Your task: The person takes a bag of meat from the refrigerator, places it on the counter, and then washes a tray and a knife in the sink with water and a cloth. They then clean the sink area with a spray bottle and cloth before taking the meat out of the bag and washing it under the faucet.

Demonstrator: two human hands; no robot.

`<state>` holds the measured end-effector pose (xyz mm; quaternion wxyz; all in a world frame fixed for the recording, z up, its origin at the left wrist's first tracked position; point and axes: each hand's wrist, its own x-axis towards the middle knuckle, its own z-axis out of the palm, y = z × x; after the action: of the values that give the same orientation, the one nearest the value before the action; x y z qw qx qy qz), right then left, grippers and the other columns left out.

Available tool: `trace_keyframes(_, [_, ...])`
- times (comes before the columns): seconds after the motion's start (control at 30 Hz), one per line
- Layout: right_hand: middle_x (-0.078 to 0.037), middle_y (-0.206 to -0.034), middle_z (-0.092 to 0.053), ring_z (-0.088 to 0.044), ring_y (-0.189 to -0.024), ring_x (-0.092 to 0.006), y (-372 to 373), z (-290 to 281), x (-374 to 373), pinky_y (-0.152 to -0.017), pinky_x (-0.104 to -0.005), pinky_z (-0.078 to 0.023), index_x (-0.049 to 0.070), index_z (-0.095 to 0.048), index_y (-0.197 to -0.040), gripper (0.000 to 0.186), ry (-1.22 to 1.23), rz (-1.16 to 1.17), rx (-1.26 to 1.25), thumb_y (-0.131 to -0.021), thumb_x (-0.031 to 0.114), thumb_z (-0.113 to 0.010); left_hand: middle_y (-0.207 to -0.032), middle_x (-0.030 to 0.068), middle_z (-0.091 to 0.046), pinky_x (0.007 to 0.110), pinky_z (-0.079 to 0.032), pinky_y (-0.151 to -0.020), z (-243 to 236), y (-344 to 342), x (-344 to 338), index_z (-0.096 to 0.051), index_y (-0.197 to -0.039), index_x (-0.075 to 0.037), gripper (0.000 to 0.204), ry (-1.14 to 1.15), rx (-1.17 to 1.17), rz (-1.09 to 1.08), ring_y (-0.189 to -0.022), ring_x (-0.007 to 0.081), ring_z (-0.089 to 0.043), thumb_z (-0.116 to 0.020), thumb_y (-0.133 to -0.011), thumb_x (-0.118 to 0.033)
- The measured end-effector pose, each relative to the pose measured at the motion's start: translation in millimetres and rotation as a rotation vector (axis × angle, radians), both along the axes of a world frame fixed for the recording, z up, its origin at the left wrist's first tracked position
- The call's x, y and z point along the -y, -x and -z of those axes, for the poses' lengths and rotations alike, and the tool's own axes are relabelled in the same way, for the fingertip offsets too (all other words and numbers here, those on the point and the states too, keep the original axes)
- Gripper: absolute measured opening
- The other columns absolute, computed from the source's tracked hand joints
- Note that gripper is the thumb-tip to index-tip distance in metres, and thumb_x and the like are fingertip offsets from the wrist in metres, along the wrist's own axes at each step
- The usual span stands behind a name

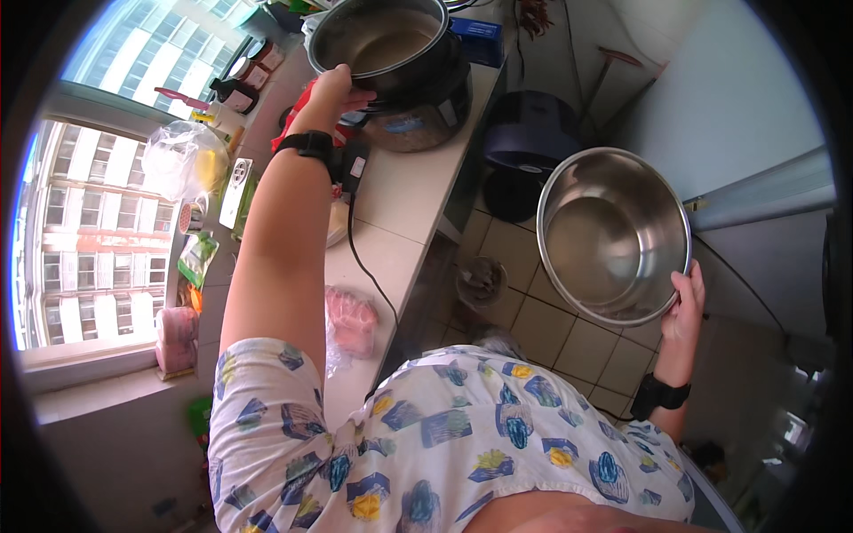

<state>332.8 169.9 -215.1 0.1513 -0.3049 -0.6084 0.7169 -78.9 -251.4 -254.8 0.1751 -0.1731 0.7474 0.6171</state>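
At the far end of the counter, my left hand (339, 91) is closed on the near rim of a dark inner pot (324, 44), its thumb over the edge and fingers below. The pot sits in or just above a dark electric cooker (413, 129); I cannot tell which. My right hand (684, 306) grips the rim of a wide stainless steel basin (613, 240), tilted and held out over the floor at my right. No solid food shows in the basin.
A black power strip (353, 169) with a cord and a pink bagged package (349, 322) lie on the counter (386, 240). Jars and bags line the windowsill at left. A dark purple bin (530, 129) and a plastic bag (481, 282) stand on the tiled floor (542, 324).
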Motion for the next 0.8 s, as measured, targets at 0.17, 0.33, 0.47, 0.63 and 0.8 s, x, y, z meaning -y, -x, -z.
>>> trace_keyframes(0.17, [0.001, -0.080, -0.052, -0.046, -0.063, -0.0024, -7, 4, 16, -0.053, -0.0156, -0.036, 0.003, -0.049, -0.099, 0.017, 0.046, -0.068, 0.011, -0.082, 0.004, -0.051, -0.086, 0.0196, -0.066, 0.039, -0.057, -0.058, 16, 7, 12, -0.053, -0.110, 0.004, 0.036, 0.168, 0.040, -0.009, -0.071, 0.0294, -0.068, -0.039, -0.091, -0.022])
trace_keyframes(0.33, [-0.003, -0.086, -0.055, -0.052, -0.073, -0.0062, -1, 0, 42, -0.063, -0.0184, -0.043, 0.002, -0.048, -0.100, 0.019, 0.085, -0.073, 0.009, -0.081, 0.003, -0.051, -0.073, 0.0132, -0.068, 0.031, -0.054, -0.048, 32, 8, 19, -0.065, -0.080, 0.006, 0.028, 0.337, -0.019, 0.028, -0.058, 0.0216, -0.067, -0.045, -0.087, -0.014])
trace_keyframes(0.47, [-0.002, -0.089, -0.057, -0.053, -0.070, -0.0045, -4, 10, 35, -0.061, -0.0168, -0.044, 0.001, -0.049, -0.112, 0.029, 0.079, -0.195, 0.031, -0.083, 0.007, -0.051, -0.087, 0.0091, -0.069, 0.028, -0.055, -0.059, 58, 20, 31, -0.065, -0.095, -0.003, 0.022, 0.636, -0.134, 0.287, -0.070, 0.0199, -0.068, -0.050, -0.090, -0.019])
trace_keyframes(0.63, [-0.004, -0.089, -0.056, -0.053, -0.073, -0.0058, -14, 6, 25, -0.061, -0.0163, -0.042, 0.002, -0.047, -0.105, 0.024, 0.076, -0.142, -0.011, -0.081, 0.004, -0.051, -0.076, 0.0069, -0.068, 0.027, -0.053, -0.057, 32, -99, -44, -0.063, -0.110, -0.006, 0.024, 0.008, -0.416, 0.389, -0.064, 0.0138, -0.065, -0.052, -0.093, -0.019])
trace_keyframes(0.8, [-0.001, -0.083, -0.053, -0.046, -0.061, -0.0033, -27, 17, 32, -0.054, -0.0148, -0.037, 0.002, -0.048, -0.104, 0.024, 0.073, -0.110, 0.041, -0.080, 0.005, -0.055, -0.081, 0.0035, -0.065, 0.025, -0.050, -0.067, 29, -259, -39, -0.062, -0.115, -0.011, 0.033, -0.208, -0.080, 0.695, -0.072, 0.0096, -0.061, -0.046, -0.097, -0.033])
